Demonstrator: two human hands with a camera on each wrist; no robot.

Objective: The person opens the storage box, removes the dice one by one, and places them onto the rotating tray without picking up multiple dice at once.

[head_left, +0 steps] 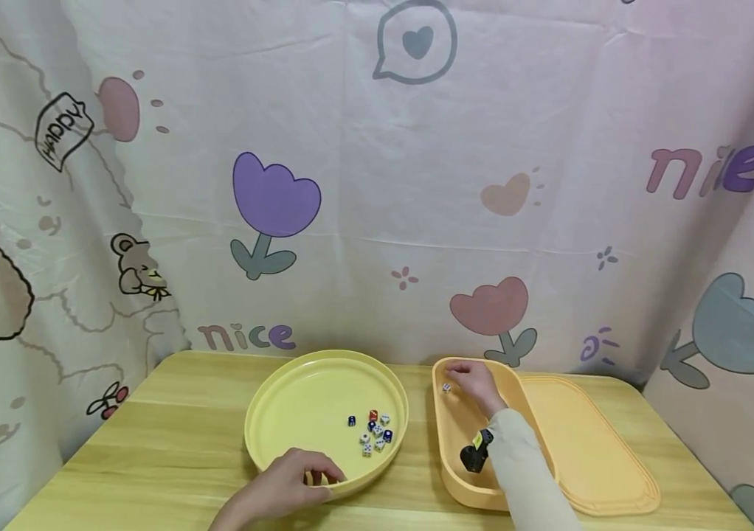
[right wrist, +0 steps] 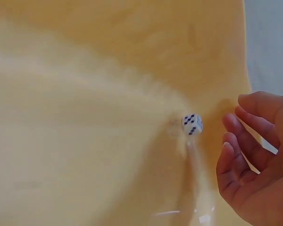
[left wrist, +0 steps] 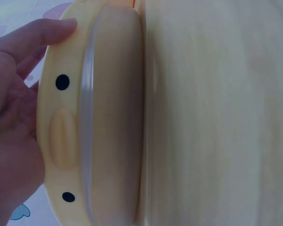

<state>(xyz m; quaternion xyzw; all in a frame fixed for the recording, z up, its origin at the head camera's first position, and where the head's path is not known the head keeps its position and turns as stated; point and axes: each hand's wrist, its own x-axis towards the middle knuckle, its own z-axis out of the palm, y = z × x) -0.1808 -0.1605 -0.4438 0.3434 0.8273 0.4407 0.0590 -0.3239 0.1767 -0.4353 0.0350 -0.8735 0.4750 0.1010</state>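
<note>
My left hand [head_left: 297, 478] grips the near rim of a round yellow tray [head_left: 287, 369], fingers over the edge. In the left wrist view the thumb lies on the tray's outer wall [left wrist: 61, 101], which bears black dots and an oval bump. Several small dice [head_left: 378, 430], white, blue and red, lie in the tray's right part. Inside the far end of an orange oblong bin [head_left: 451, 472], my right hand [head_left: 473, 380] has its fingers loosely bent. Beside them is one white die [right wrist: 192, 124] with blue pips, apart from the fingertips.
A flat orange lid [head_left: 606, 450] lies on the wooden table [head_left: 178, 420] to the right of the bin, partly under its edge. Behind the table hangs a printed curtain [head_left: 364, 184]. A black wrist camera [head_left: 475, 453] sits at my right sleeve.
</note>
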